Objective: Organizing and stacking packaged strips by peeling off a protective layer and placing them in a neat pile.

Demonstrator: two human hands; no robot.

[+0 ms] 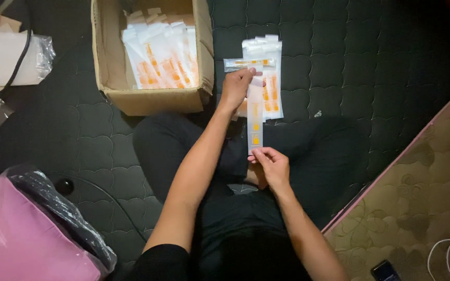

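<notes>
Seated person, legs crossed on a dark quilted mattress (371, 62), seen from above. Left hand (237, 86) reaches forward, fingers closed in a pinch on the top end of a long narrow clear-and-white plastic sachet with orange print (255, 122). Right hand (272, 165) sits close to the body, thumb and fingertips closed on the sachet's bottom end. Held at both ends like this, the sachet is stretched straight and flat, running away from the person, probably to keep it aligned with the stack ahead.

That stack of matching white-and-orange sachets (271, 78) lies on the mattress just beyond the left hand, packets side by side lengthwise. One more clear sachet (249, 62) lies crosswise over the top of the stack, touching it; it may be marking off a count, but that's a guess.

Open brown cardboard box (149, 99) stands to the left of the stack, near the left forearm, with more of the same sachets leaning upright inside, within easy reach.

Pink bag under a clear plastic cover (22, 234) at lower left. White papers in plastic wrap (6, 60) at upper left with a black cable across. Patterned tan carpet (417, 208) at right, with a white cable (446, 250) in the lower corner.
</notes>
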